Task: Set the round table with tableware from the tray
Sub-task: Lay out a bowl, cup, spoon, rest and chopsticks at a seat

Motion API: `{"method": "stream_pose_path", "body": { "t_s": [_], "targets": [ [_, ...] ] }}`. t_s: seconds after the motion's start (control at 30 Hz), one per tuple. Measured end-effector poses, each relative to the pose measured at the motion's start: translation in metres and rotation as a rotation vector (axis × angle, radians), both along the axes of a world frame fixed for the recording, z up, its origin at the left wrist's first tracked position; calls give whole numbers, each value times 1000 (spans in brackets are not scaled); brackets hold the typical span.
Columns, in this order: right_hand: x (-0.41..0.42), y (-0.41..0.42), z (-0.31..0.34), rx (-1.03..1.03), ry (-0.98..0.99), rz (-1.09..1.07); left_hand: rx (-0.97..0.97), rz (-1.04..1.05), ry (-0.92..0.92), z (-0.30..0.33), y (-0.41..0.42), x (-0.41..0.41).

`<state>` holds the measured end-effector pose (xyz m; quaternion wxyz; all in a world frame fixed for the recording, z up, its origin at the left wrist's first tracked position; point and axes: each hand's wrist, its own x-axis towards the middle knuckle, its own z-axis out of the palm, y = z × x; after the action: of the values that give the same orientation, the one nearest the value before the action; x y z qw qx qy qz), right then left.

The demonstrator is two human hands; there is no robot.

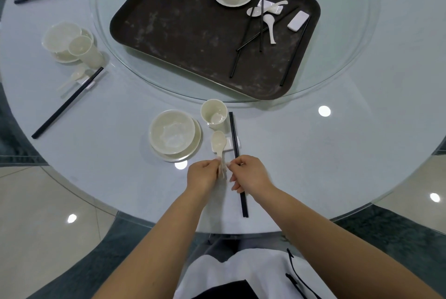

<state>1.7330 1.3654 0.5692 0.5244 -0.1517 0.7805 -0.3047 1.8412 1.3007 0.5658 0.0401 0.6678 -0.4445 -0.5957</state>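
At the near edge of the round glass-topped desk (313, 153), both hands pinch the handle of a cream ceramic soup spoon (219, 145) — the left hand (201, 174) from the left, the right hand (251, 173) from the right — so each grip is closed on it. Its bowl lies on the small white rest (230, 143), just beside the black chopsticks (235, 144). This looks like the squaring-up of the near setting, next to the cream bowl on its saucer (172, 133) and cream cup (214, 114). Next — likely a reach to the dark brown tray (193, 40), where two stacked sets and loose pieces remain.
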Motion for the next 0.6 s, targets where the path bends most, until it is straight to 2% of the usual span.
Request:
{"method": "stream_pose_path", "body": {
  "t_s": [0.13,0.33,0.6],
  "targets": [
    [-7,8,3,-6,8,-54,-27,-1,20,3,1,5],
    [-19,19,10,-17,27,-103,-179,-110,-4,9,-9,34],
    [-32,30,35,-125,40,-103,-296,-27,72,38,-7,33]
  ]
}}
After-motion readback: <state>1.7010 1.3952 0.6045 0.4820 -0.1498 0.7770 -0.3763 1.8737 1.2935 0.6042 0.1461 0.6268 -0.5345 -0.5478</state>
